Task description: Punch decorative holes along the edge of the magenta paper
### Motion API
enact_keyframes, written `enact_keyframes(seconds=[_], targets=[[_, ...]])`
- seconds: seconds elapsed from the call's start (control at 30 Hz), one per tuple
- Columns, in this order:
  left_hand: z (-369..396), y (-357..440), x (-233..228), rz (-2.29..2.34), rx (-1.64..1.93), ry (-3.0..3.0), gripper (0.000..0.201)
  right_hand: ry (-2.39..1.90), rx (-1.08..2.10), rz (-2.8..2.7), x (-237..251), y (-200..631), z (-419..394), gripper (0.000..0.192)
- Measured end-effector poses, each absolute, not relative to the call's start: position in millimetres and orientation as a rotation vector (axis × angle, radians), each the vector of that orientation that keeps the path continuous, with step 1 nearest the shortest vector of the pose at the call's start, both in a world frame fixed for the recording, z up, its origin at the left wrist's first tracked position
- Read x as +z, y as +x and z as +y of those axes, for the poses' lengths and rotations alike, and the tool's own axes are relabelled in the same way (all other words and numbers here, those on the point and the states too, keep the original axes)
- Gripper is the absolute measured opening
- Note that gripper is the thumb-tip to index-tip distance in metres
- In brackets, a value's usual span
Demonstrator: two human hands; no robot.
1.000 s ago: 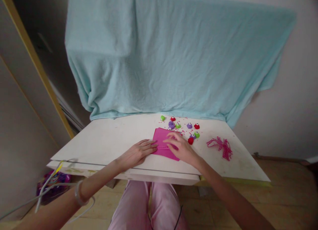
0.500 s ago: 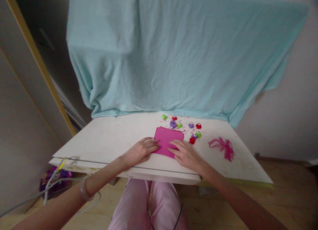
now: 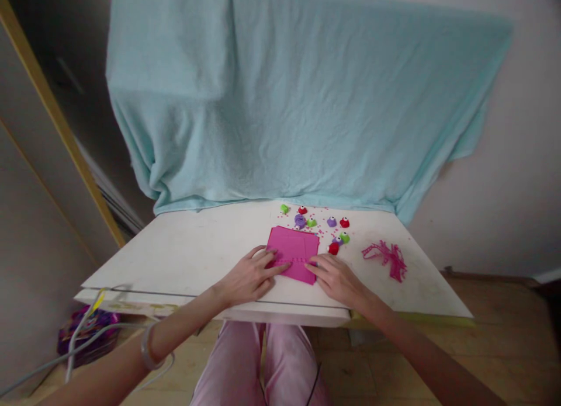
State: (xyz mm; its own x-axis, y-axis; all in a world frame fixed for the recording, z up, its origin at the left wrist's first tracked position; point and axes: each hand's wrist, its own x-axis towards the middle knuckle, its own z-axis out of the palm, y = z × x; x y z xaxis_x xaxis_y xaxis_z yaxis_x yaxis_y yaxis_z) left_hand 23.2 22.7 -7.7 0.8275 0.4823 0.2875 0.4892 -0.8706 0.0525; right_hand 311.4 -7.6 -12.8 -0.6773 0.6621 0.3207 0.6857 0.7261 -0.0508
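A small stack of pink paper (image 3: 293, 239) lies slightly turned on the white table. Across its lower half runs a narrow pink paper strip (image 3: 298, 260) with small notches along it. My left hand (image 3: 249, 276) rests over the stack's left edge, fingers spread, with the index finger stretched out along the strip. At the right edge, my right hand (image 3: 335, 277) has its fingertips closed around the strip's right end. Part of the strip and the paper's side edges are hidden under the fingers.
Behind the paper sit several small red, green and purple figures with eyes (image 3: 332, 221), among scattered pink paper bits. A tangle of pink cut paper (image 3: 388, 259) lies to the right. A pale blue cloth (image 3: 280, 114) hangs behind the white table (image 3: 175, 254). Cables (image 3: 83, 330) hang at the left corner.
My right hand has shifted from over the paper to its right edge. My left index finger has stretched further across it. The notched strip now shows more fully.
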Motion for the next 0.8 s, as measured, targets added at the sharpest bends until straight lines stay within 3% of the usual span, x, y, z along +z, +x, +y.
enact_keyframes(seconds=[0.53, 0.8], targets=[[16, 45, 9, -0.901, -0.388, -2.957, 0.041, -1.069, -0.107, -2.576, -11, 301, -14, 0.032], [20, 14, 16, -0.843, -0.369, -2.942, 0.041, -1.073, -0.137, -2.61, -9, 301, -14, 0.031]])
